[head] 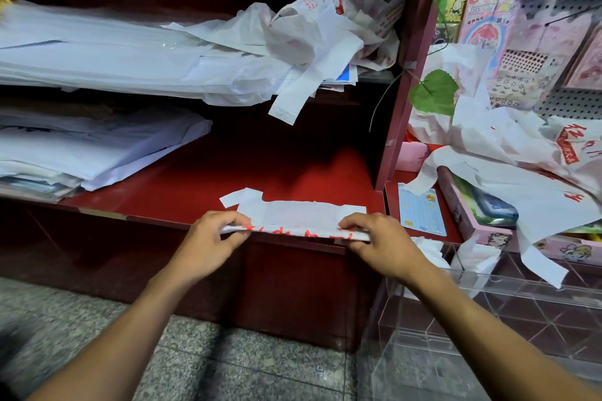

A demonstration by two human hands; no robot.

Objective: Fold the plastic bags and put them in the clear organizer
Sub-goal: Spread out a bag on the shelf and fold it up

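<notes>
A white plastic bag (294, 216) with red print lies as a long flat strip at the front edge of the red shelf (202, 185). My left hand (211, 238) pinches its left end, with the near edge lifted. My right hand (374, 241) pinches the right end the same way. The clear organizer (488, 309) stands at the lower right, beside my right forearm, with a few white folded bags (430, 252) inside its near compartments.
Loose white bags (303, 39) are heaped on the upper shelf, more bags (521, 153) over a pink box at right. Flat stacks of plastic sheets (81, 146) fill the shelves' left side. A red upright post (400, 107) divides the shelf from the right display. Speckled floor lies below.
</notes>
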